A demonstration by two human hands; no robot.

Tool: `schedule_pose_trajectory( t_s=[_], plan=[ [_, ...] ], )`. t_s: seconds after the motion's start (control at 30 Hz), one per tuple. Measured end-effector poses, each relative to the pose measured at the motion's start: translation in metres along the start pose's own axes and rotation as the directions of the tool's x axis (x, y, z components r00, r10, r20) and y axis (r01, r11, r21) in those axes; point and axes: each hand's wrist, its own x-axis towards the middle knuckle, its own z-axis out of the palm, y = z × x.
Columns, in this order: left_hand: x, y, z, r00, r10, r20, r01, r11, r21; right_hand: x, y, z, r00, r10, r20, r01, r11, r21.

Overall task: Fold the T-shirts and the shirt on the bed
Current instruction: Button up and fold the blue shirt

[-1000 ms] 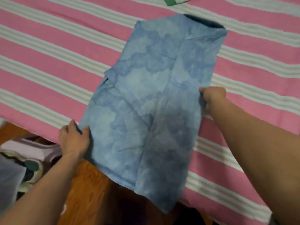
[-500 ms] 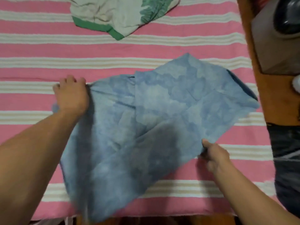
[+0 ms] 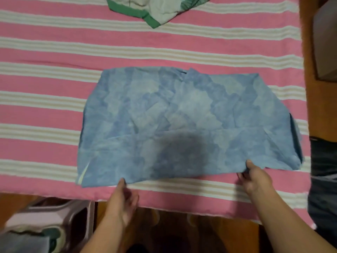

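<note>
- While the blue shirt (image 3: 184, 123) lies spread across the striped bed (image 3: 54, 52), already narrowed into a wide band with its sleeves apparently tucked in, both hands sit at its near edge.
- Right hand (image 3: 255, 178): the thumb lies on top of the cloth and the fingers (image 3: 242, 177) curl under the hem near the right corner, so it pinches the shirt.
- Left hand (image 3: 122, 201): its fingertips touch the near hem left of the middle; the fingers look fairly straight, and motion blur hides whether any cloth is caught between them, so it reads as touching, not gripping.
- Judged from how the shirt lies, the lengthwise folds are done and a crosswise fold is in hand, or a last smoothing before it.
- That next move calls for a firm hold on both near corners or on one short end, then carrying that end across so the edges meet squarely. The far right corner bulges where a darker inner layer shows, so it may need flattening first.
- Thin fabric like this could slide on the bedcover or drag its tucked layers loose if lifted unevenly.
- A second garment (image 3: 156, 8), pale with green trim, lies crumpled at the far side of the bed, well apart and not yet folded.
- Beside the bed, at lower left, stands a pinkish plastic stool (image 3: 54, 214).
</note>
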Motion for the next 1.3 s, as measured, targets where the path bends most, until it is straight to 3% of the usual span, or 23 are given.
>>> schedule_pose_trajectory(
  t_s=[0.07, 0.13, 0.23, 0.3, 0.37, 0.4, 0.43, 0.47, 0.5, 0.53, 0.57, 0.63, 0.67, 0.73, 0.8, 0.9, 0.97, 1.03, 1.1, 1.17, 1.3],
  plan=[
    [0.011, 0.019, 0.009, 1.0, 0.012, -0.027, -0.017, 0.984, -0.179, 0.001, 0.001, -0.012, 0.996, -0.028, -0.08, 0.023, 0.998, -0.06],
    [0.014, 0.031, 0.006, 0.988, 0.139, -0.066, -0.148, 0.976, -0.158, -0.004, 0.006, -0.027, 0.988, -0.024, -0.155, 0.006, 0.993, -0.12],
    [0.008, 0.035, -0.011, 0.972, 0.209, -0.105, -0.202, 0.977, 0.072, -0.02, 0.009, -0.043, 0.972, 0.034, -0.233, -0.074, 0.983, -0.167],
    [-0.001, 0.042, -0.018, 0.938, 0.299, -0.175, -0.213, 0.896, 0.389, -0.041, 0.004, -0.044, 0.941, 0.014, -0.338, -0.115, 0.953, -0.281],
    [-0.011, 0.059, -0.023, 0.825, 0.525, -0.209, -0.228, 0.649, 0.726, -0.061, -0.005, -0.036, 0.863, -0.217, -0.456, -0.111, 0.8, -0.59],
    [-0.015, 0.068, -0.02, 0.741, 0.659, -0.132, -0.283, 0.485, 0.828, -0.069, -0.008, -0.028, 0.828, -0.428, -0.363, 0.025, 0.675, -0.738],
    [-0.016, 0.076, -0.017, 0.645, 0.764, 0.007, -0.353, 0.289, 0.89, -0.075, -0.009, -0.016, 0.783, -0.608, -0.132, 0.232, 0.483, -0.844],
    [-0.016, 0.087, -0.01, 0.537, 0.818, 0.206, -0.412, 0.042, 0.91, -0.076, -0.007, -0.006, 0.703, -0.69, 0.173, 0.435, 0.225, -0.872],
    [-0.013, 0.1, -0.001, 0.432, 0.803, 0.409, -0.427, -0.217, 0.878, -0.074, -0.004, 0.007, 0.596, -0.67, 0.443, 0.571, -0.034, -0.82],
    [-0.001, 0.11, 0.006, 0.37, 0.729, 0.576, -0.43, -0.416, 0.802, -0.065, -0.002, 0.02, 0.484, -0.594, 0.643, 0.65, -0.248, -0.719],
    [0.011, 0.122, 0.014, 0.336, 0.641, 0.69, -0.412, -0.559, 0.72, -0.057, -0.002, 0.034, 0.393, -0.489, 0.779, 0.69, -0.404, -0.601],
    [0.032, 0.144, 0.025, 0.34, 0.496, 0.799, -0.371, -0.71, 0.598, -0.045, -0.011, 0.056, 0.336, -0.298, 0.894, 0.696, -0.56, -0.449],
    [0.037, 0.155, 0.031, 0.35, 0.47, 0.81, -0.336, -0.744, 0.577, -0.036, -0.015, 0.059, 0.334, -0.228, 0.915, 0.683, -0.61, -0.401],
    [0.037, 0.174, 0.041, 0.435, 0.447, 0.782, -0.24, -0.779, 0.579, -0.023, -0.025, 0.056, 0.315, -0.141, 0.938, 0.654, -0.684, -0.322],
    [0.031, 0.186, 0.053, 0.443, 0.467, 0.765, -0.225, -0.769, 0.599, -0.015, -0.032, 0.05, 0.31, -0.13, 0.942, 0.659, -0.685, -0.312],
    [0.018, 0.182, 0.075, 0.349, 0.617, 0.705, -0.238, -0.669, 0.704, -0.013, -0.034, 0.053, 0.334, -0.195, 0.922, 0.656, -0.654, -0.376],
    [0.009, 0.162, 0.084, 0.25, 0.672, 0.697, -0.215, -0.663, 0.717, -0.012, -0.028, 0.055, 0.328, -0.248, 0.911, 0.637, -0.655, -0.407],
    [-0.002, 0.123, 0.089, 0.153, 0.592, 0.791, -0.326, -0.726, 0.606, -0.011, -0.022, 0.054, 0.291, -0.299, 0.909, 0.619, -0.665, -0.417],
    [-0.014, 0.071, 0.093, 0.108, 0.416, 0.903, -0.437, -0.796, 0.419, -0.01, -0.017, 0.051, 0.241, -0.317, 0.917, 0.626, -0.672, -0.396],
    [-0.012, 0.033, 0.097, 0.15, 0.311, 0.939, -0.455, -0.821, 0.345, -0.01, -0.016, 0.048, 0.207, -0.322, 0.924, 0.623, -0.685, -0.378],
    [0.031, 0.026, 0.106, 0.301, 0.398, 0.867, -0.404, -0.77, 0.494, -0.001, -0.015, 0.038, 0.215, -0.461, 0.861, 0.619, -0.617, -0.485]
  ],
)
